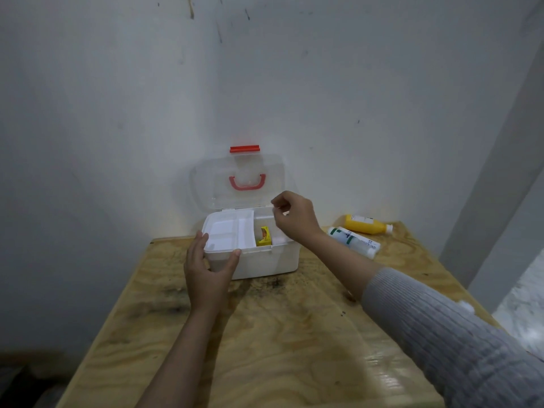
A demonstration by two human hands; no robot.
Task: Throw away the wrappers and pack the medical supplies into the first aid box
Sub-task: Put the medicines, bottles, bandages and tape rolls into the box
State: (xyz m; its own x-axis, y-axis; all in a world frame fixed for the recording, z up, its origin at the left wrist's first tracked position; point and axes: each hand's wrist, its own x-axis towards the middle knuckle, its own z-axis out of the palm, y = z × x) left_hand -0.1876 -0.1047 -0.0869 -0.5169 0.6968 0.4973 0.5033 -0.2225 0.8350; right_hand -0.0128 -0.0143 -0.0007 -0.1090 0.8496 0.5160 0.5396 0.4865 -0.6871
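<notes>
A white first aid box [265, 262] stands open at the far end of the wooden table, its clear lid [237, 184] with a red handle leaning back against the wall. A white inner tray [228, 232] fills its left half; a yellow packet [264, 237] lies in the right half. My left hand [207, 267] grips the box's front left corner. My right hand [294, 214] hovers over the box's right rear, fingertips pinched together; whether they hold anything I cannot tell. A yellow bottle [366, 223] and two white bottles [354, 241] lie to the right.
The plywood table [265, 334] stands against a white wall. Its right edge runs close to the bottles, with a pale floor [521, 304] below. Dark stains mark the wood in front of the box.
</notes>
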